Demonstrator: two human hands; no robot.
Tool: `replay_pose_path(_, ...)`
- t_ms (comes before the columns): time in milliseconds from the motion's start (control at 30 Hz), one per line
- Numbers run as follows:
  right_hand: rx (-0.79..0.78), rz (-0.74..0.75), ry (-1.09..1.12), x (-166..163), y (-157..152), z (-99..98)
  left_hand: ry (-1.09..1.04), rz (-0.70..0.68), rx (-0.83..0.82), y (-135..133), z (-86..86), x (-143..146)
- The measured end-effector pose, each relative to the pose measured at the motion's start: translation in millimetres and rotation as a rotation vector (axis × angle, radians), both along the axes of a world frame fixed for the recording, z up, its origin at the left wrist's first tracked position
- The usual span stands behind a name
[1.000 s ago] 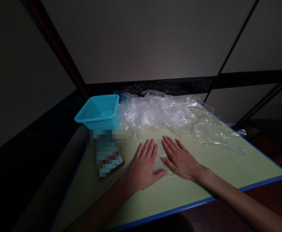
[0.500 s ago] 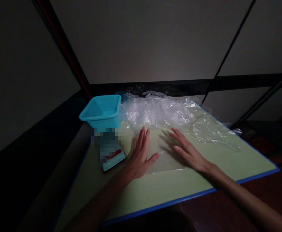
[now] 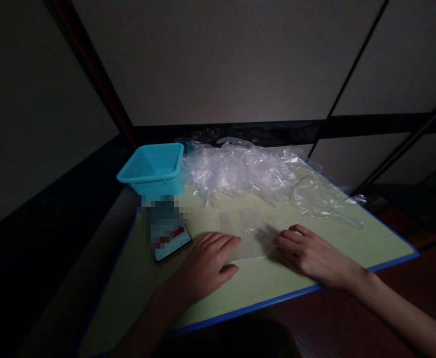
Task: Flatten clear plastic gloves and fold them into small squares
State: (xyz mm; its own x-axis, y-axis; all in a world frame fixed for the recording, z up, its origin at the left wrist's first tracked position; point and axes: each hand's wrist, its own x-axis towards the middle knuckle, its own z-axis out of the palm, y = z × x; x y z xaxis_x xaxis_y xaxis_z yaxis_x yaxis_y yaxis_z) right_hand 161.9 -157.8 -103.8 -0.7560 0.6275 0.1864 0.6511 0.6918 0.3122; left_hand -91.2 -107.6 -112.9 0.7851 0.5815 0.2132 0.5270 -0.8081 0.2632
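A clear plastic bag (image 3: 253, 243) lies flat on the table between my hands, its thin outline hard to follow. My left hand (image 3: 210, 261) rests low at its left side, fingers gently bent and thumb held apart, with nothing in it. At the bag's right edge is my right hand (image 3: 302, 253). Its fingers curl down and inward; the fingertips are partly hidden, so whether they pinch the film does not show. Behind both hands spreads a crumpled heap of clear plastic bags (image 3: 236, 169).
A turquoise plastic basin (image 3: 147, 177) stands at the back left of the pale green table (image 3: 248, 293), which has a blue edge. In front of it lies a phone (image 3: 173, 246), partly pixelated. Loose clear film (image 3: 322, 196) stretches along the right side. Panelled walls close off the back.
Both hands have drawn back toward me, and their stretched fingers have bent, the right ones most. More of the flat bag shows between them. The view has shifted slightly.
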Motion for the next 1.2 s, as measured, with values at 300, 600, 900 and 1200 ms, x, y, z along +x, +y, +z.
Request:
replay_pose_path(300,0.029,-0.069,0.103,-2,4,-7.3,-0.076,0.039,0.006,0,-8.7,3)
replay_pose_path(600,-0.186,-0.128,0.564,-5,8,-4.3,-0.141,0.073,0.027,1,-10.1,4)
replay_pose_path(900,-0.355,-0.259,0.855,-3,8,13.0,-0.473,0.261,-0.304,6,3.9,-1)
replay_pose_path(1200,-0.608,-0.298,1.304,-15,12,47.8,-0.907,0.221,-0.831,5,36.4,0)
